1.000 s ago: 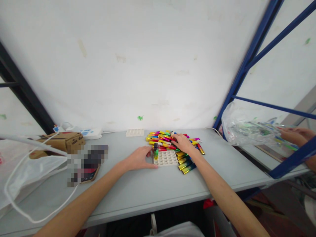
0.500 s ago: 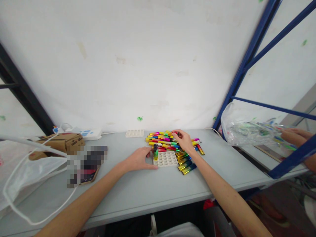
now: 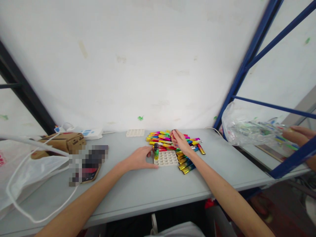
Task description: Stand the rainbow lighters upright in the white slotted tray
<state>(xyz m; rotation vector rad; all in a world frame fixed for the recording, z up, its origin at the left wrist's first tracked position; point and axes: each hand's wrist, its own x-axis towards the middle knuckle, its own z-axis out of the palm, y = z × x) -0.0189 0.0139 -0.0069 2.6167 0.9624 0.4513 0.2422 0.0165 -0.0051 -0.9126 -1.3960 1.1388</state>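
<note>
A white tray (image 3: 166, 159) with rows of round holes lies on the table. One green-and-yellow lighter (image 3: 156, 152) with a dark top stands upright in its back left corner. My left hand (image 3: 139, 158) grips the tray's left end, thumb along the front corner and curled fingers near the back one. Behind the tray spreads a pile of shiny multicoloured lighters (image 3: 160, 137). Over this pile, my right hand (image 3: 179, 141) is closed, with a small dark tip of a lighter showing at its fingertips. Several gold-and-dark lighters (image 3: 184, 164) lie side by side right of the tray.
A second white tray (image 3: 135, 132) lies by the wall. To the left are a cardboard box (image 3: 65, 142), a pixelated phone (image 3: 92, 166), a white cable (image 3: 37, 221) and a plastic bag (image 3: 22, 177). At right, another person's hand (image 3: 296, 134) is near a clear bag (image 3: 234, 128) beyond a blue frame (image 3: 243, 70).
My right hand has shifted slightly left over the pile, and its fingers have curled in more. My left hand and the tray have stayed in place.
</note>
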